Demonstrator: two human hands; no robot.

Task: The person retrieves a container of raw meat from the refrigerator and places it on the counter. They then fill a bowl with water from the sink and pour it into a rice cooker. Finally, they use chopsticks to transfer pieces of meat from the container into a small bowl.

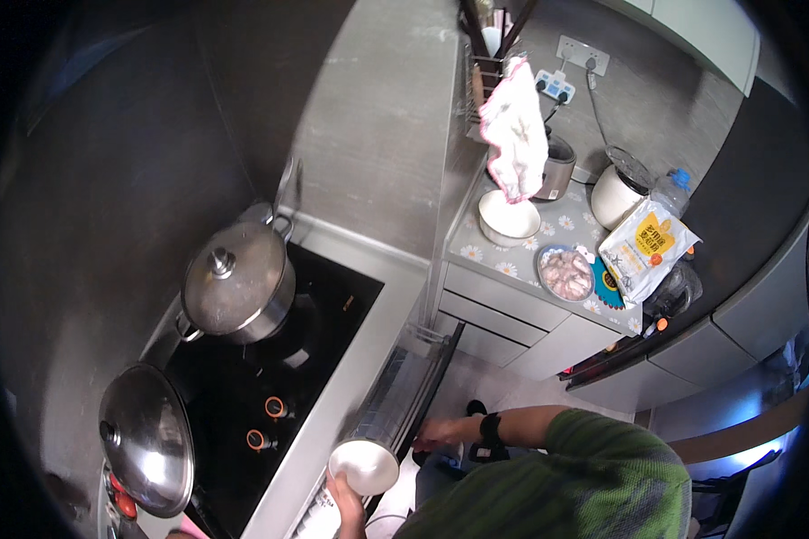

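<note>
My left hand (348,506) holds a white bowl (364,466) by its rim, thumb on the near edge. The bowl is over a pulled-out drawer (394,384) below the cooktop counter. My right hand (437,433), blurred and with a dark band on its wrist, is at the drawer's dark front edge (450,343). Whether its fingers grip that edge cannot be made out. Ahead, a lidded steel pot (239,286) stands on the black cooktop (330,303). Nearer, a domed steel lid (147,438) covers a pan, mostly hidden.
On the side counter (472,266) are a white bowl (509,219), a dish of raw meat (566,273), a printed white bag (647,252) and a white pot (617,195). A cloth (518,135) hangs above them. A glass panel (448,168) stands between the counters.
</note>
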